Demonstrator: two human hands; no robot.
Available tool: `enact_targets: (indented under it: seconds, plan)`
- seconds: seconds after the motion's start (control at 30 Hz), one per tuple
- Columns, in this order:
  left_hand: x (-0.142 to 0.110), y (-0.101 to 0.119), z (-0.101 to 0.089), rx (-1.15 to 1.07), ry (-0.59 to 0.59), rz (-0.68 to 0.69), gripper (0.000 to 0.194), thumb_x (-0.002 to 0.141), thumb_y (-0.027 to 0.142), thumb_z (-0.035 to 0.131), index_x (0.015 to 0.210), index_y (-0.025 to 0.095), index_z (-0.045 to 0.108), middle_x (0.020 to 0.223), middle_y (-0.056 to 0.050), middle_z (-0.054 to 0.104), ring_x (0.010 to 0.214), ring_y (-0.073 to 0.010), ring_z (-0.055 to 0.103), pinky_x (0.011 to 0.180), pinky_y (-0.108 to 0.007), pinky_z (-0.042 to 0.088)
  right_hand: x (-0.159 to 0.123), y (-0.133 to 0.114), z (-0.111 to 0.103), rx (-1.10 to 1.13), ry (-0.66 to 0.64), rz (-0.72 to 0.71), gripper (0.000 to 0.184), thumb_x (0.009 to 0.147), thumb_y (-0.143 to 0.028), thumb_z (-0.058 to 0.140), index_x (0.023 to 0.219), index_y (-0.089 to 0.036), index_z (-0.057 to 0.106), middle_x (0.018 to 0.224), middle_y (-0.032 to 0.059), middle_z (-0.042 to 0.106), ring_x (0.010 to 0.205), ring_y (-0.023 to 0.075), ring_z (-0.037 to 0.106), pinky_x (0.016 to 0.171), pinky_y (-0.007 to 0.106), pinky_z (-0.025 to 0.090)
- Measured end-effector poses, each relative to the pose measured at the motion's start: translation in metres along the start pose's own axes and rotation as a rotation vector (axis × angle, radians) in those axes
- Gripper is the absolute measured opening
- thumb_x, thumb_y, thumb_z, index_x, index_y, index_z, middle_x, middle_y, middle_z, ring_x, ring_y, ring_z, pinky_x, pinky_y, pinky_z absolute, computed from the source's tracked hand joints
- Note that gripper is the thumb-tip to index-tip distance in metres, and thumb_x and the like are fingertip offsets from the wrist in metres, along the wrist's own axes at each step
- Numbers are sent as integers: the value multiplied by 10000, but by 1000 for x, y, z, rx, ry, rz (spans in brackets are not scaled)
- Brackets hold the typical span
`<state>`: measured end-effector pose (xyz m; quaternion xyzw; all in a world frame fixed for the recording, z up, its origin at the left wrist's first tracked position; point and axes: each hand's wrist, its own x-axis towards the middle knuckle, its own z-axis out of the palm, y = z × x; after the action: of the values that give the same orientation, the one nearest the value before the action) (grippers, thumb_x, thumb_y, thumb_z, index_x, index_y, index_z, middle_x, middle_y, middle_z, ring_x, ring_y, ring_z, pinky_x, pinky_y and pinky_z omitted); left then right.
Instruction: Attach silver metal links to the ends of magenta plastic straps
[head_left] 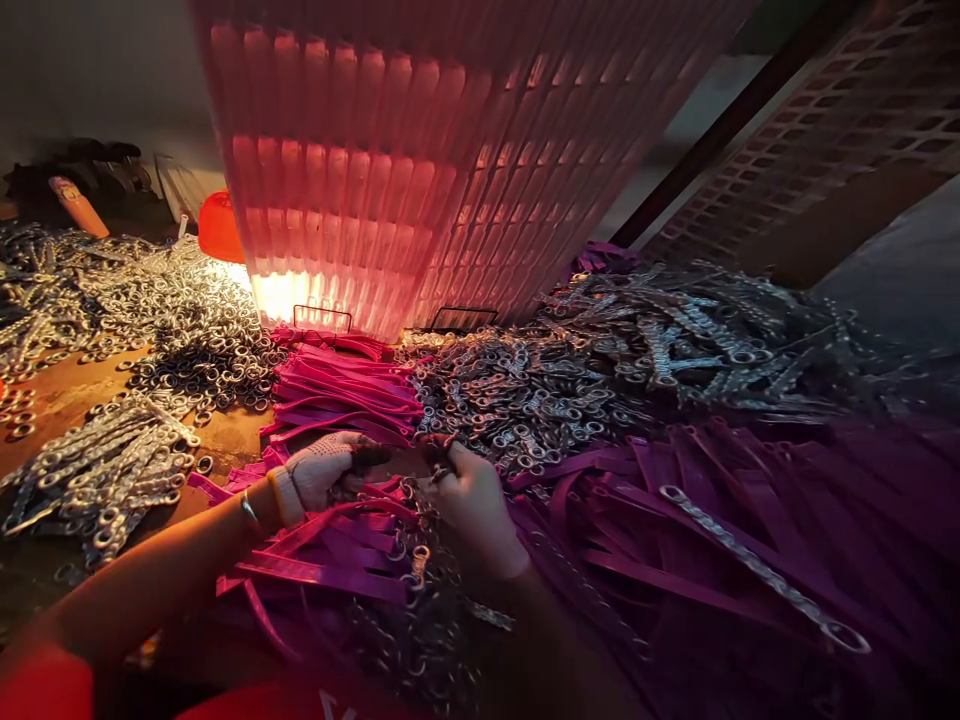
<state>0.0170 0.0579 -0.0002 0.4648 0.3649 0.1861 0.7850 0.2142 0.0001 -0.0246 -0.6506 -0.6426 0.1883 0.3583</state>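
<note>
My left hand point(328, 470), in a pale glove with darkened fingertips, is closed in a pinch at the middle of the bench. Facing it a short gap away, my right hand point(471, 492), also gloved, has its thumb and fingers pressed together. What either hand pinches is too dark and blurred to make out. Under and around my left hand lie magenta straps point(330, 575). Silvery chain-like pieces with ring ends point(420, 565) lie between and below the hands. Behind them is a stack of pink straps point(345, 385).
Silvery ringed pieces are heaped at the left point(199, 330) and behind my right hand point(525, 385). Purple straps point(675, 500) spread to the right, with one braided silvery piece point(765, 570) on top. A ribbed translucent panel point(375, 180) stands behind, beside a red lamp point(221, 228).
</note>
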Motion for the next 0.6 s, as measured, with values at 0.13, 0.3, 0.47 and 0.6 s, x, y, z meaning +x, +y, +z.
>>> enact_targets:
  seconds: [0.13,0.3,0.47,0.6]
  plan:
    - [46,22,-22,773,296,254,132,828,254,611,855,139,670,723,-39,577,632,-126,522,546,-212,400,55,24,14,-308,-16,-119,395,773,-66,438,1106,-106,647,1237,159,632,1181,237,530,1019,347,382]
    - [73,30,-43,1114,474,262,273,847,110,513,1059,126,684,1073,-129,586,853,-187,577,671,-255,413,68,25,39,-437,-183,-243,326,718,-77,563,1019,-97,688,1407,170,525,1350,305,373,1092,440,285]
    - [44,-9,-50,1335,460,159,448,915,143,388,1314,218,577,1295,-231,499,793,-245,613,662,-367,441,29,34,36,-476,-330,-428,265,701,-57,561,909,-127,709,1442,112,506,1388,324,321,1074,477,281]
    - [21,-22,-58,1475,404,170,490,931,154,328,1349,292,546,1390,-221,433,672,-189,575,606,-340,418,12,36,26,-391,-377,-393,307,666,-25,544,901,-138,708,1379,100,570,1395,309,323,1024,467,342]
